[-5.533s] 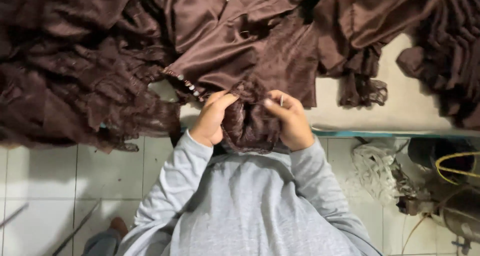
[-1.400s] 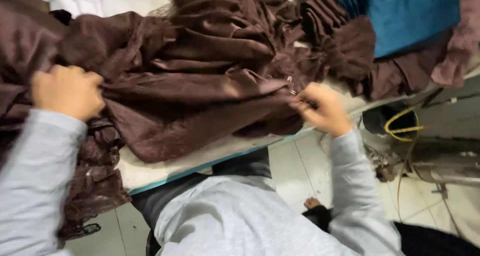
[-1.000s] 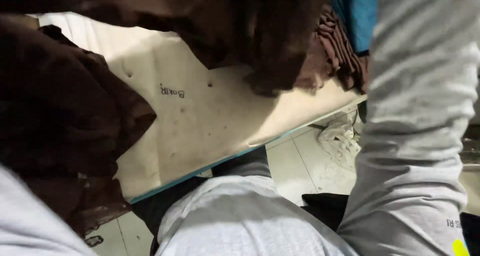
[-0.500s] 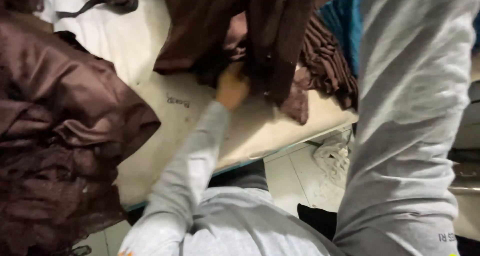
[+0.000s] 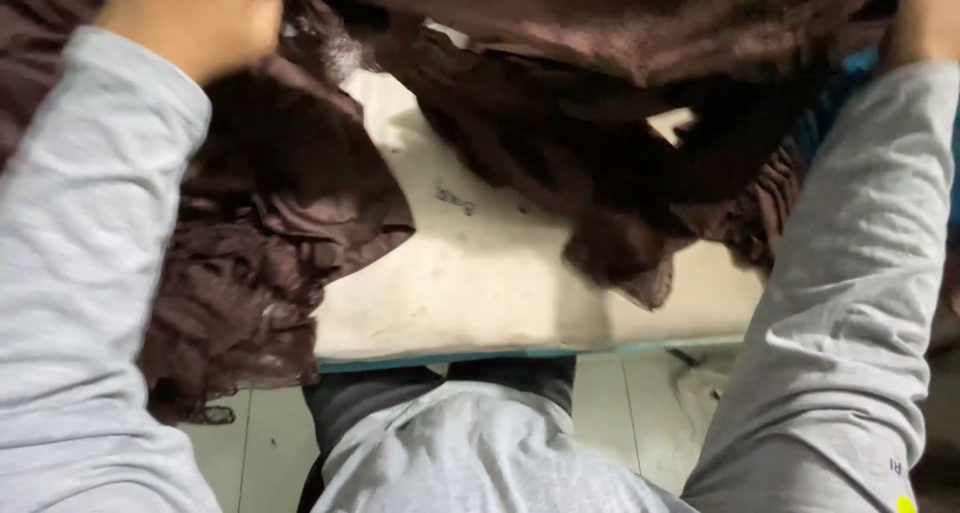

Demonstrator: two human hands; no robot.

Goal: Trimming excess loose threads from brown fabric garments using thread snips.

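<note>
Both hands, left hand (image 5: 195, 13) and right hand (image 5: 925, 13), clench the lifted dark-brown satin garment (image 5: 620, 33) above the cream worktable (image 5: 480, 283); laying-down not yet done.

Two of your hands are in view: the left hand (image 5: 195, 13) at the upper left corner, the right hand (image 5: 928, 15) at the upper right. One brown garment (image 5: 620, 33) stretches between them. One heap of brown fabric (image 5: 270, 243) lies on your left. One pale counter (image 5: 480, 283) carries it. Two grey sleeves frame the scene.
</note>
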